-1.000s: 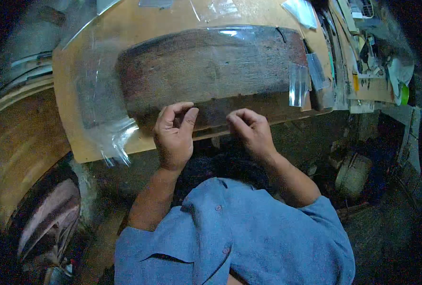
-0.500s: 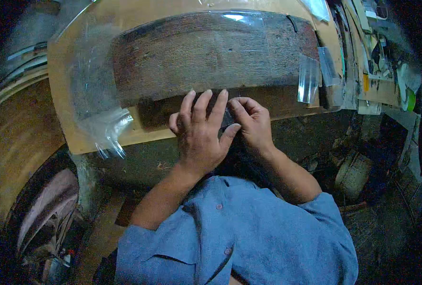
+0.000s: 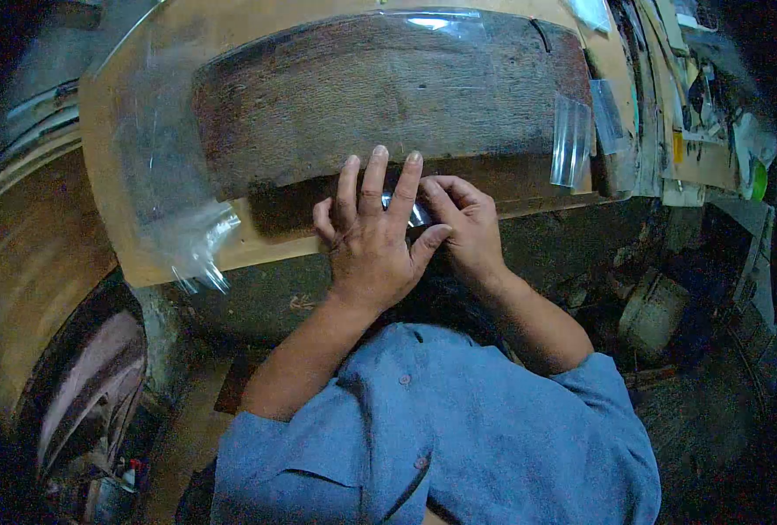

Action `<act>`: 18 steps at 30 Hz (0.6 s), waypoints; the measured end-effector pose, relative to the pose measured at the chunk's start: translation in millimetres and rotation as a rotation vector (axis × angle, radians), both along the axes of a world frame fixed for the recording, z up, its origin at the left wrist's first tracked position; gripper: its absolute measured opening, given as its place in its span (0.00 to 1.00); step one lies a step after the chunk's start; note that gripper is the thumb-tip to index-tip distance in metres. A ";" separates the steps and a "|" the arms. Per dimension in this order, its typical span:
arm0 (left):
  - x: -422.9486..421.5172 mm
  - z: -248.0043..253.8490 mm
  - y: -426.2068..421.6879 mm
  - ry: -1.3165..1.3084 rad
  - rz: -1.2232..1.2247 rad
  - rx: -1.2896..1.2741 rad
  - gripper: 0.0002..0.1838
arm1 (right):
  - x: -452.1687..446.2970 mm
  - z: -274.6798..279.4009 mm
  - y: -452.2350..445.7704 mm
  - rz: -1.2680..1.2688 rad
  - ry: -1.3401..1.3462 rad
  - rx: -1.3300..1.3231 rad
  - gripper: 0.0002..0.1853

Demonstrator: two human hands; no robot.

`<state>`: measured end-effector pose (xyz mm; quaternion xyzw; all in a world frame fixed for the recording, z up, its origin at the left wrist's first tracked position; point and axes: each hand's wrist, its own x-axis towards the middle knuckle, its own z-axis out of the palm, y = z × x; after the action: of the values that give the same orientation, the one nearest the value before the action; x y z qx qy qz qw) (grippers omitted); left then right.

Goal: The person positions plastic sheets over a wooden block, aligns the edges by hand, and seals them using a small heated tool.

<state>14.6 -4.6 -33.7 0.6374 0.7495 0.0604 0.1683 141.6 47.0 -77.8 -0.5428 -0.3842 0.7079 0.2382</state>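
"Film, is it, glinting down there?"

"It's looking like it: a small shiny piece, showing between the left hand and the right hand, near the front edge of that worn dark slab."

"And what's changing?"

"A second ago both were hovering apart, thumbs and fingers curling together. Now the left is spreading out, back of the hand upward, its fingers fanning across the film and its thumb reaching toward the right. More shine is showing between the fingers than half a second ago."

"Is the right one gripping?"

"It's staying curled, and I'd judge thumb and fingertip are pinching the film's edge. Whether the left is pressing on it or only covering it, I can't tell from here."

"So what's that meaning for the work?"

"Both hands are attending to one piece now, I'd say, instead of working apart. Meanwhile the clear strip by the slab's right end and the crumpled plastic at the tan board's near left corner are lying out of their grasp."
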 end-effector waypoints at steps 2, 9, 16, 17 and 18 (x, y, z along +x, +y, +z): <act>0.7 -0.5 -0.6 0.004 0.003 -0.005 0.39 | 2.0 3.0 0.6 -0.023 0.017 -0.011 0.11; 1.0 -3.9 -2.4 -0.006 0.008 0.000 0.40 | 31.5 18.3 -4.6 0.061 -0.222 0.260 0.08; 1.0 0.1 -2.1 -0.019 0.007 -0.008 0.40 | 51.6 50.6 52.1 0.054 -0.491 1.003 0.03; 1.4 -0.3 -2.6 -0.021 0.006 -0.001 0.40 | 52.4 56.7 69.5 0.074 -0.581 1.035 0.05; 1.4 -0.6 -2.6 -0.019 0.006 -0.002 0.40 | 54.0 60.6 86.9 0.093 -0.674 1.065 0.07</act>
<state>16.0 -7.2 -34.3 0.6343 0.7499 0.0662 0.1756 195.6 133.9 -17.1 -0.5257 -0.7610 0.2192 0.3108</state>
